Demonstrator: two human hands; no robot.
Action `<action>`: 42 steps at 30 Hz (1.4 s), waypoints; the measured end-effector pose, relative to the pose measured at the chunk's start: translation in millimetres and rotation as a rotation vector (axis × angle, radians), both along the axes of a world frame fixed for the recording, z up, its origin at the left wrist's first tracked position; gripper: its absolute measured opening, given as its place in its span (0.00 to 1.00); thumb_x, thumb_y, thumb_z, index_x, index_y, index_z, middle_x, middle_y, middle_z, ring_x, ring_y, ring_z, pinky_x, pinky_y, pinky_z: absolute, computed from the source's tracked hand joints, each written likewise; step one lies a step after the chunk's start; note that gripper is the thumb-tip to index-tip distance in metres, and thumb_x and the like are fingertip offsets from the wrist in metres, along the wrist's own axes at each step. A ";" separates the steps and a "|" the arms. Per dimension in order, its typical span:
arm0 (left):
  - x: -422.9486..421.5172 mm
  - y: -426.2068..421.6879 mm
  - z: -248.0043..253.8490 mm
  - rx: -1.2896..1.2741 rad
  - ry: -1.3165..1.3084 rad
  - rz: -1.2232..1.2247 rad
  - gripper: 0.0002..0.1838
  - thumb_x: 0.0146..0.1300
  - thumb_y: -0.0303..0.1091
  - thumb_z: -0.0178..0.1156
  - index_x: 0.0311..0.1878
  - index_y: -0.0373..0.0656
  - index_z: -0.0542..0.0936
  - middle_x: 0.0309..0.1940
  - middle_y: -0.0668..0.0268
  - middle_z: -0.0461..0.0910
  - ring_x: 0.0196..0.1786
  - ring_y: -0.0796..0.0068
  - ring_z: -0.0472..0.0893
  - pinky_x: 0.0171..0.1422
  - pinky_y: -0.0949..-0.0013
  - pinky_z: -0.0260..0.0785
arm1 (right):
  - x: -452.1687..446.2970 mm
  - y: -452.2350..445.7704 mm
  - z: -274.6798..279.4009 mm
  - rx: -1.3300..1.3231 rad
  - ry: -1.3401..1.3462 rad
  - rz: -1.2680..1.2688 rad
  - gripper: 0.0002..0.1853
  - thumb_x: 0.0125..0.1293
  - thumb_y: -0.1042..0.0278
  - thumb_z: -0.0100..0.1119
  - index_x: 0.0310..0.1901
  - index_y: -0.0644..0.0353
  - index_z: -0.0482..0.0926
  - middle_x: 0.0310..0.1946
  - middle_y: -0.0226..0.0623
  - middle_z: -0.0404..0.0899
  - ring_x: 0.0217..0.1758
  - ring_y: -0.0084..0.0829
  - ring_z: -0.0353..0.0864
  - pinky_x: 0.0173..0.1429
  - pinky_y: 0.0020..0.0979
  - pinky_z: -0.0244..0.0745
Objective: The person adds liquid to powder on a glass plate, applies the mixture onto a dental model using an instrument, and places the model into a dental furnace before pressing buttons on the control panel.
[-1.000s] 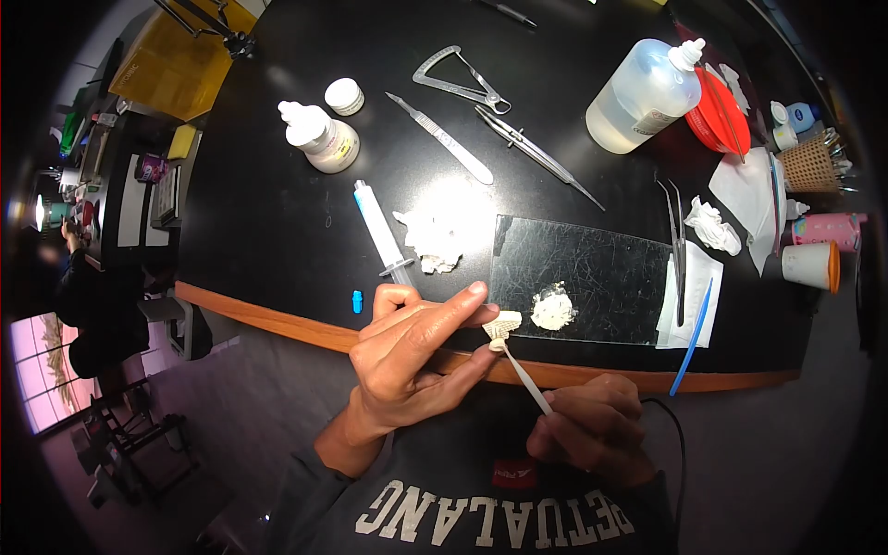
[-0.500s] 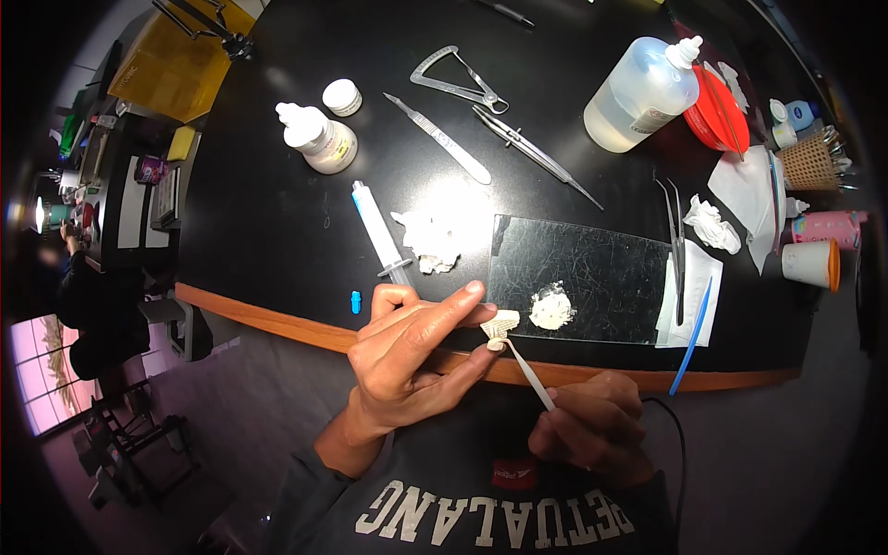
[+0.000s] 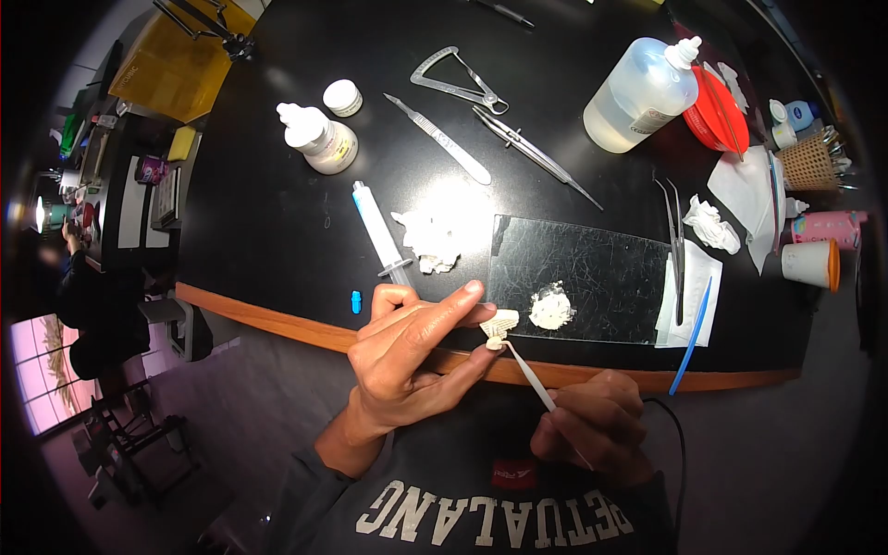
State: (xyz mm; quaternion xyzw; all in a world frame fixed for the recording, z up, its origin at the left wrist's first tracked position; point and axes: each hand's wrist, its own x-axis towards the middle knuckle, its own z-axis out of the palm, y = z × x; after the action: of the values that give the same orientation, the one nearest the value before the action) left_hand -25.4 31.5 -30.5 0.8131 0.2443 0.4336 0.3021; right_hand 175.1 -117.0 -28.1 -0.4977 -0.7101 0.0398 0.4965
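My left hand (image 3: pixel 412 356), at the table's front edge, pinches a small cream-coloured piece (image 3: pixel 500 323) between thumb and fingertips. Part of it has a woven texture, and a rounded off-white end (image 3: pixel 496 343) shows beside my thumb. My right hand (image 3: pixel 592 421) grips a slim white hand instrument (image 3: pixel 532 380). Its thin bent tip touches or nearly touches the rounded end; I cannot tell which. Just beyond lies a mound of whitish powder or paste (image 3: pixel 551 308) on a scratched dark slab (image 3: pixel 601 259). A syringe (image 3: pixel 377 225) lies by my left fingers.
A scalpel (image 3: pixel 439 139), a caliper (image 3: pixel 460 79) and locking tweezers (image 3: pixel 536 153) lie farther back. Bent tweezers (image 3: pixel 676 250) and a blue stick (image 3: pixel 692 335) rest on white paper at right. A white dropper bottle (image 3: pixel 319 141) and a large squeeze bottle (image 3: pixel 638 97) stand behind.
My right fingers and the white instrument have shifted very slightly, with its tip still at the rounded end. My left hand has stayed in place.
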 end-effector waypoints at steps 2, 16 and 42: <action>0.0 0.2 0.1 0.001 -0.002 0.000 0.37 0.52 0.25 0.85 0.68 0.37 0.84 0.45 0.66 0.95 0.41 0.79 0.92 0.46 0.71 0.61 | -0.9 -0.2 -2.0 0.009 0.002 -0.007 0.17 0.70 0.62 0.80 0.52 0.56 0.82 0.43 0.33 0.89 0.34 0.23 0.91 0.32 0.25 0.74; -3.3 1.3 0.6 0.037 0.066 -0.021 0.41 0.48 0.28 0.88 0.67 0.31 0.81 0.42 0.59 0.95 0.36 0.75 0.87 0.49 0.68 0.64 | -0.2 -0.4 0.9 -0.014 -0.001 0.000 0.18 0.68 0.62 0.81 0.52 0.56 0.82 0.44 0.34 0.89 0.36 0.24 0.92 0.32 0.25 0.75; -2.3 1.7 -1.3 0.046 0.053 -0.013 0.40 0.48 0.27 0.88 0.66 0.32 0.82 0.42 0.60 0.96 0.37 0.75 0.89 0.48 0.68 0.64 | 3.6 2.0 3.8 -0.031 -0.033 0.048 0.19 0.69 0.63 0.80 0.55 0.58 0.82 0.48 0.38 0.89 0.38 0.28 0.94 0.32 0.26 0.79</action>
State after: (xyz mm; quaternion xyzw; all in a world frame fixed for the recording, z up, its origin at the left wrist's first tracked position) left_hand -27.7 33.2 -31.9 0.8326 0.2367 0.4153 0.2797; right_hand 178.7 -115.0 -24.3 -0.4886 -0.7293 0.0545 0.4758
